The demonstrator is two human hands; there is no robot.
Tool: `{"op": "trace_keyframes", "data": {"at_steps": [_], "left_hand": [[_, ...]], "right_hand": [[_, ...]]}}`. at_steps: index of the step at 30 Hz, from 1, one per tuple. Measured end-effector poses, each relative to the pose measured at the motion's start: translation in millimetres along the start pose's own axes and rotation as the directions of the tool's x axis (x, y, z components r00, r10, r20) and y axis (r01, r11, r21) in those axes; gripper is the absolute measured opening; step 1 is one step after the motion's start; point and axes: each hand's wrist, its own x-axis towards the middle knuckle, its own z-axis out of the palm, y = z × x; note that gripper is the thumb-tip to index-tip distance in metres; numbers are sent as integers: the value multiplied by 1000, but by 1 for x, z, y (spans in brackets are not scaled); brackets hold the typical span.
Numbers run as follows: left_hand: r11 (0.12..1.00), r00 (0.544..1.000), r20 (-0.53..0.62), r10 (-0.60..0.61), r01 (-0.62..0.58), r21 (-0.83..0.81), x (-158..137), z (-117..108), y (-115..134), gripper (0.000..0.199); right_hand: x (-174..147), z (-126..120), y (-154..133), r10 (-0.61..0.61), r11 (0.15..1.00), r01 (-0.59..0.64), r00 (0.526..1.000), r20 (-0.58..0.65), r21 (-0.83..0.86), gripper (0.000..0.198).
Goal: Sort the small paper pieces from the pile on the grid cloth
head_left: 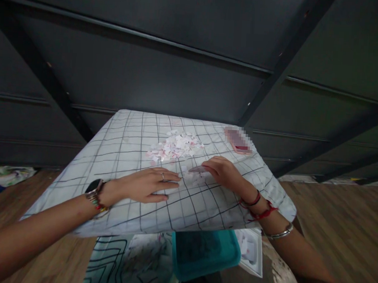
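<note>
My left hand [152, 183] lies palm down over the checked cloth, its fingers stretched out and apart, with nothing in it. Across from its fingertips, my right hand [220, 170] has its fingers closed on the end of a thin, flat greyish piece [196, 169], whose kind I cannot make out. Under that piece are some pale, partly see-through scraps [193, 179], too blurred to tell. Just beyond both hands is a loose heap of small white and pink paper pieces [178, 146].
The white checked cloth [122, 155] covers the table. A pink-edged phone [240, 146], partly blurred, lies at the far right. Below the near edge are a teal plastic tub [208, 269] and a white box [255, 257] with pale contents. Dark panels [167, 74] stand behind the table.
</note>
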Motion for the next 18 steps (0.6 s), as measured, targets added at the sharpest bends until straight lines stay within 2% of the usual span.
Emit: {"op": "trace_keyframes", "data": {"at_steps": [4, 7, 11, 15, 18], "left_hand": [[1000, 1000, 3, -1, 1, 31, 0, -2, 4, 36], [1000, 999, -39, -8, 9, 11, -1, -3, 7, 35], [999, 996, -81, -27, 25, -27, -3, -3, 9, 32], [1000, 996, -83, -18, 17, -15, -2, -3, 9, 30], [1000, 998, -63, -30, 30, -4, -2, -4, 9, 31]], "right_hand": [[5, 1, -3, -42, 999, 43, 993, -107, 7, 24], [8, 0, -11, -86, 996, 84, 994, -65, -33, 24], [0, -4, -18, -76, 994, 75, 997, -10, -82, 22], [-5, -3, -16, -108, 985, 109, 994, 15, -137, 20], [4, 3, -14, -160, 972, 159, 987, 8, -172, 19]]}}
